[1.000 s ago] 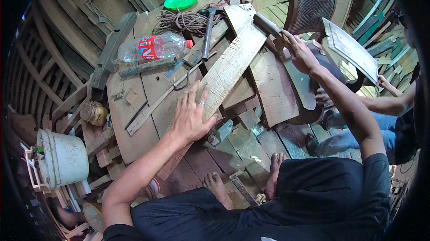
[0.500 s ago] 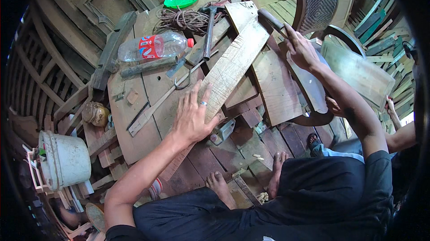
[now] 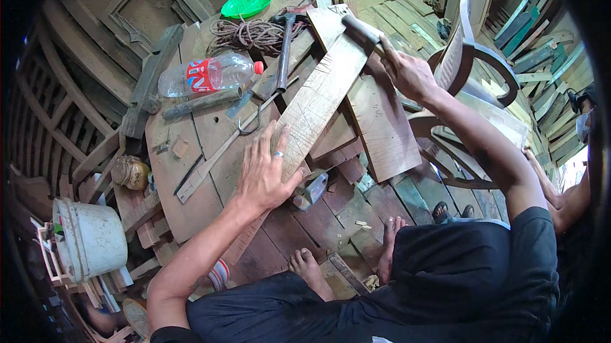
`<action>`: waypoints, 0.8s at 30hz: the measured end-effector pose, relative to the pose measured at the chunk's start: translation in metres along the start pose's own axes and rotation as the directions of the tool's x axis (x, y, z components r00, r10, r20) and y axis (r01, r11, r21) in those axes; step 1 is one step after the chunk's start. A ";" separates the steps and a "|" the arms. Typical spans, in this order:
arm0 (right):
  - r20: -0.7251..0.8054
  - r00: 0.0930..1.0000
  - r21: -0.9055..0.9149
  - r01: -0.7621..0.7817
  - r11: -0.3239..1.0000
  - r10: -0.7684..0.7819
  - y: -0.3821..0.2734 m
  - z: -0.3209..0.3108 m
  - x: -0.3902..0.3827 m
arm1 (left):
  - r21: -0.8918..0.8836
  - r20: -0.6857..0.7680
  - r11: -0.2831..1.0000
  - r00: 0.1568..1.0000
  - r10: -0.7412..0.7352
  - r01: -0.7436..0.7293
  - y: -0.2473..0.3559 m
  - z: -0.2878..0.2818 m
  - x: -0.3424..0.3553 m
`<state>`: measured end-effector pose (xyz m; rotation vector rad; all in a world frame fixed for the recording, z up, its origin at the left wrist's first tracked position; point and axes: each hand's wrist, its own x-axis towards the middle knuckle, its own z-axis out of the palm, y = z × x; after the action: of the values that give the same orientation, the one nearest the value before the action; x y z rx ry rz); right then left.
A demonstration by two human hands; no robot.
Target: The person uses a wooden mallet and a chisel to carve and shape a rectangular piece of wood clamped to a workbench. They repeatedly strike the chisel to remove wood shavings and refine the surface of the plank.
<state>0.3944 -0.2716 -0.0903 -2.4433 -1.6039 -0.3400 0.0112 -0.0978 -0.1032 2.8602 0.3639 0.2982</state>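
Left hand (image 3: 266, 174) spread flat pinning the long plank (image 3: 318, 98) on the surface (image 3: 191, 152), right hand (image 3: 407, 75) gripping a tool handle (image 3: 363, 28) at its far end; plank apparently uncut

Long pale wooden plank (image 3: 318, 98), rough-sawn, lying flat and slanting from seven to one o'clock; dark-headed tool (image 3: 361, 28) resting on its one o'clock end.

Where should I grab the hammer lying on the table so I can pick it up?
Grab the hammer by its long dark handle, near the lower end, coming down from above. The handle lies flat and mostly bare, pointing toward the person, while the head sits at the far end beside the coil of rope, which crowds that end.
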 end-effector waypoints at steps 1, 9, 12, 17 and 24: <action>-0.020 0.999 0.004 -0.048 0.999 0.049 0.003 0.003 0.001 | -0.005 -0.002 1.000 1.000 0.005 -0.006 0.000 0.001 0.001; 0.111 0.960 0.021 0.255 0.967 -0.255 -0.013 -0.020 -0.014 | -0.007 0.018 1.000 1.000 -0.025 0.025 0.000 -0.004 0.000; 0.061 0.997 -0.023 -0.048 0.999 0.049 -0.018 -0.014 -0.008 | -0.016 0.017 1.000 1.000 -0.014 0.015 0.000 -0.002 0.002; 0.028 0.932 0.193 0.349 0.917 -0.360 -0.047 -0.009 -0.027 | 0.002 0.019 1.000 1.000 -0.022 0.022 -0.004 -0.002 -0.003; -0.068 0.991 -0.060 0.108 0.992 -0.112 -0.013 -0.010 -0.019 | 0.006 0.030 1.000 0.999 -0.016 0.016 -0.001 -0.002 0.001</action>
<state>0.3745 -0.2857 -0.0861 -2.3592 -1.7256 -0.4909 0.0117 -0.0960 -0.1017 2.8623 0.3818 0.2519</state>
